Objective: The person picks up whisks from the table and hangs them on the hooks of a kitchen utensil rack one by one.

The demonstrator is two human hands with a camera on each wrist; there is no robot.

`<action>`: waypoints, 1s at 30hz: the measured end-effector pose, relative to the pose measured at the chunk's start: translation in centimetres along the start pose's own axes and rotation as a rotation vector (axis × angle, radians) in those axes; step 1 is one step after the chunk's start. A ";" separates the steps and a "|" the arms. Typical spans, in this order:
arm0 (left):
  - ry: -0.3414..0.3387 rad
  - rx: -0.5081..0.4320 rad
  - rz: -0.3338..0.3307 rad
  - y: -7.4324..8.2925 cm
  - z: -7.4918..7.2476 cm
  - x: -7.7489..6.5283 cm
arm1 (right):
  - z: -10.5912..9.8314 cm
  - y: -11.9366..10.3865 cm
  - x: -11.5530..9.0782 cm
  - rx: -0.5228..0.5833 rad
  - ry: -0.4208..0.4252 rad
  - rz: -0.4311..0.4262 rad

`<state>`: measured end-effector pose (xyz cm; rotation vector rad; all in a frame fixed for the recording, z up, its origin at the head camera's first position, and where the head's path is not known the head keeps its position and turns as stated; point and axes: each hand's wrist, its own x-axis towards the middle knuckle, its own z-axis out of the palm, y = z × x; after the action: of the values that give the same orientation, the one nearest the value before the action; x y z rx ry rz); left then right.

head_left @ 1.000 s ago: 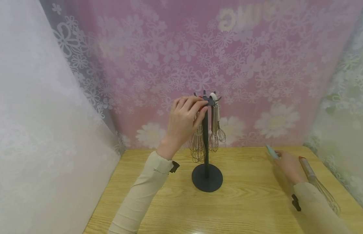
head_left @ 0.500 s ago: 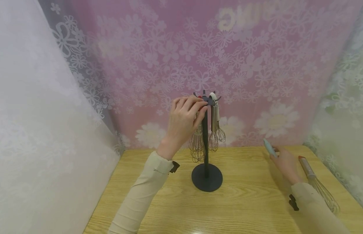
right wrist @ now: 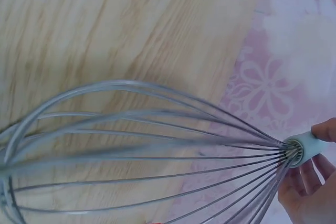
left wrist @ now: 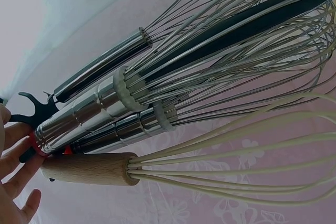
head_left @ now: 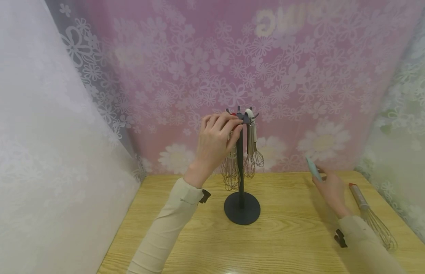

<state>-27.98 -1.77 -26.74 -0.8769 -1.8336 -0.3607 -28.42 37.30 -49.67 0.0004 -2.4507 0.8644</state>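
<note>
My left hand (head_left: 217, 139) holds the top of a black whisk stand (head_left: 242, 208), its fingers and thumb bent about the hook head. Several whisks hang there; in the left wrist view are a steel-handled one (left wrist: 86, 114) and one with a wooden handle (left wrist: 94, 169) and cream wires. A white-handled whisk (head_left: 255, 133) hangs on the right side. Off to the right, my right hand (head_left: 332, 190) grips a whisk by its light-blue handle (head_left: 313, 168), which tilts up and left. Its wire loops (right wrist: 121, 85) fill much of the right wrist view.
Another whisk (head_left: 360, 196), steel-handled with a red end, lies on the wooden table (head_left: 185, 243) near its right edge. A pink flowered curtain (head_left: 185, 83) hangs behind, and pale curtains (head_left: 55, 152) close off the sides.
My right hand has lifted slightly and shifted left, carrying the light-blue-handled whisk. The left hand stays at the top of the stand.
</note>
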 end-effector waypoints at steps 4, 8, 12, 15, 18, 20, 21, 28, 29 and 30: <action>0.003 -0.006 -0.003 0.0 0.1 0.0 | 0.0 -0.8 0.0 0.034 0.058 -0.041; 0.003 -0.006 -0.007 0.0 0.1 -0.1 | 0.3 -1.5 0.0 0.072 0.098 -0.055; 0.003 -0.003 -0.010 0.1 0.0 -0.1 | 0.8 -2.4 -0.2 0.111 0.145 -0.054; 0.006 -0.012 -0.013 0.1 0.0 -0.1 | 1.1 -3.1 -0.3 0.143 0.191 -0.059; 0.008 -0.014 -0.014 0.1 0.1 -0.2 | 1.2 -3.7 -0.4 0.168 0.234 -0.076; 0.006 -0.011 -0.015 0.1 0.1 -0.2 | 1.3 -4.2 -0.5 0.190 0.248 -0.089; 0.006 -0.009 -0.016 0.0 0.1 -0.2 | 1.3 -4.4 -0.5 0.196 0.256 -0.095; 0.014 -0.007 -0.016 0.1 0.1 -0.2 | 1.7 -5.6 -0.7 0.232 0.270 -0.102; 0.015 -0.009 -0.016 0.1 0.1 -0.2 | 1.8 -5.7 -0.6 0.238 0.274 -0.105; 0.017 -0.012 -0.017 0.2 0.1 -0.2 | 1.8 -5.8 -0.6 0.242 0.278 -0.109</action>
<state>-27.91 -1.68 -27.01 -0.8644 -1.8262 -0.3893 -27.78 31.53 -47.78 0.0938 -2.0593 1.0327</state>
